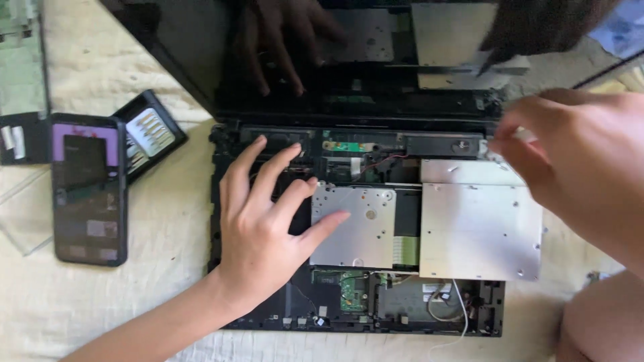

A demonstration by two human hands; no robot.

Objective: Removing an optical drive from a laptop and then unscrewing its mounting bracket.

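Observation:
An opened black laptop base [228, 144] lies on a pale cloth with its insides bare. My left hand [265, 224] rests flat on its left part, fingers spread, the forefinger touching a silver drive [359, 231]. My right hand [570, 164] is at the upper right corner of a large silver metal plate [479, 231], thumb and forefinger pinched on something small and pale there; I cannot tell what. A green circuit board [352, 293] and thin white wires [456, 312] show near the front edge. The dark laptop screen [194, 47] at the top mirrors both hands.
A black phone [88, 191] with a lit screen lies on the cloth at the left. Behind it sits an open black case of screwdriver bits [151, 133]. A clear plastic sheet [23, 221] lies at the far left. My knee [604, 322] is at the lower right.

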